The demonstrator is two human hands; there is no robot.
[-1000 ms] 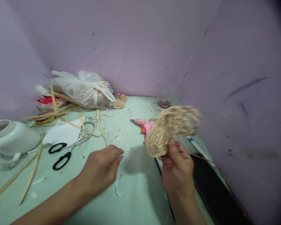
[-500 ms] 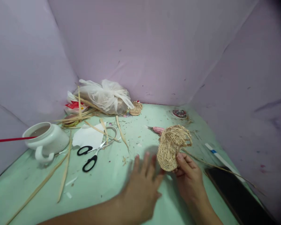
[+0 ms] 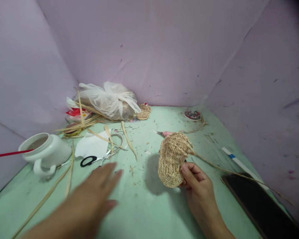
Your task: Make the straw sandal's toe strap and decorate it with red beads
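Pinched between the thumb and fingers of my right hand (image 3: 198,182) is a small woven straw slipper (image 3: 173,162), held by its right edge just above the table. A long twisted straw cord (image 3: 219,167) trails from it to the right. My left hand (image 3: 97,189), blurred by motion, holds nothing and has its fingers stretched out. It hovers close to the scissors (image 3: 88,161), partly covering them; one black handle loop and part of the blades show. Behind the slipper lies a pink-handled pointed tool (image 3: 165,133), mostly hidden.
A white pot (image 3: 46,151) with a red stick stands at left. Straw strips (image 3: 45,196), white paper (image 3: 92,146) and a tape roll (image 3: 123,141) lie near it. Behind are a plastic bag (image 3: 109,101), another woven slipper (image 3: 143,113) and a small bowl (image 3: 192,115). A dark phone-like slab (image 3: 259,205) lies right.
My left hand has moved away from the slipper, left toward the scissors. My right hand still holds the slipper, which has shifted slightly left in view.
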